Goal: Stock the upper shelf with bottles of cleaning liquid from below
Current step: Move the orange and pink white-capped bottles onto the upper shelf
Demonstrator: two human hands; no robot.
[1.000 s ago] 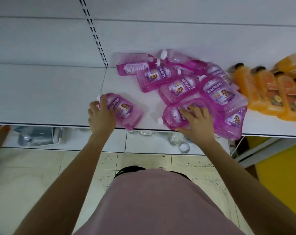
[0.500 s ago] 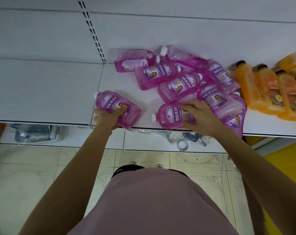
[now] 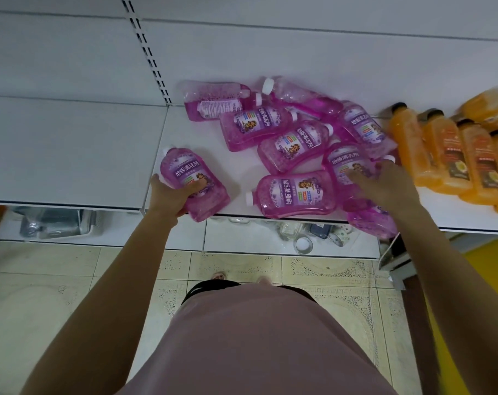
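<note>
While our left hand (image 3: 170, 195) clamped its fingers round a purple bottle (image 3: 193, 181) at the front edge of the shelf (image 3: 190, 129), our right hand (image 3: 384, 189) laid straight fingers on a second bottle (image 3: 347, 166) in the heap at its three o'clock; orange bottles (image 3: 441, 161) lay farther that way.

You are standing in a shop: a white metal shelf (image 3: 71, 155) below a slotted upright (image 3: 148, 49) is carrying many identical labelled purple bottles (image 3: 296, 192) and a row of orange bottles (image 3: 453, 158), over a tiled floor (image 3: 42, 280)
</note>
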